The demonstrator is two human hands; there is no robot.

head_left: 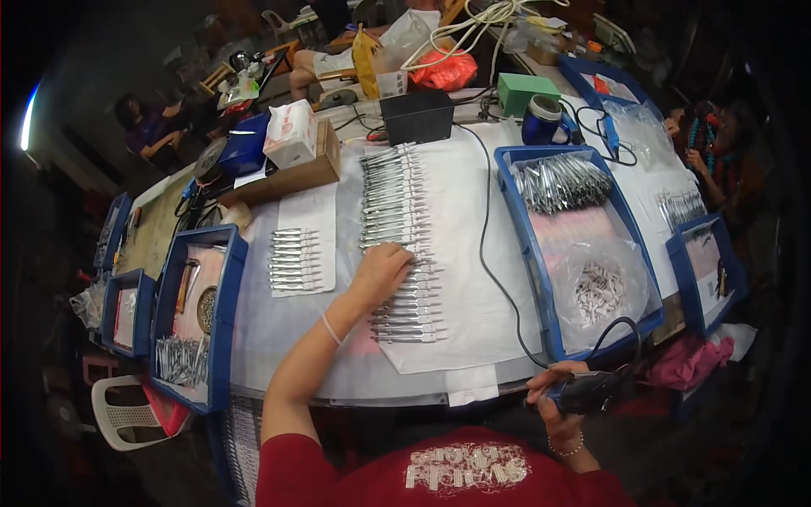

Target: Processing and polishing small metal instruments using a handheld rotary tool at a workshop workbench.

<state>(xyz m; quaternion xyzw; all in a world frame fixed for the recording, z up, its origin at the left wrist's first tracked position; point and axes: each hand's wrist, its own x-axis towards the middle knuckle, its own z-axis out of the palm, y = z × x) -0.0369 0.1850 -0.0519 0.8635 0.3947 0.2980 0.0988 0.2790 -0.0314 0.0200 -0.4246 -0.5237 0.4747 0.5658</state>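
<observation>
A long column of slim silver metal rods with white ends lies side by side on white cloth in front of me. My left hand rests over the middle of this column. Its fingers are curled together at the rods' white ends, and the hand hides what is between the fingertips. At the table's near edge, my right hand is wrapped around a dark corded hand tool with a bluish part; its exact kind is unclear. To the left, a shorter group of similar rods lies on another white cloth.
A blue tray on the right holds many metal rods and a bag of small white pieces. Another blue tray stands left. A black cable crosses the cloth. A blue mug and black box stand farther back. Other people sit nearby.
</observation>
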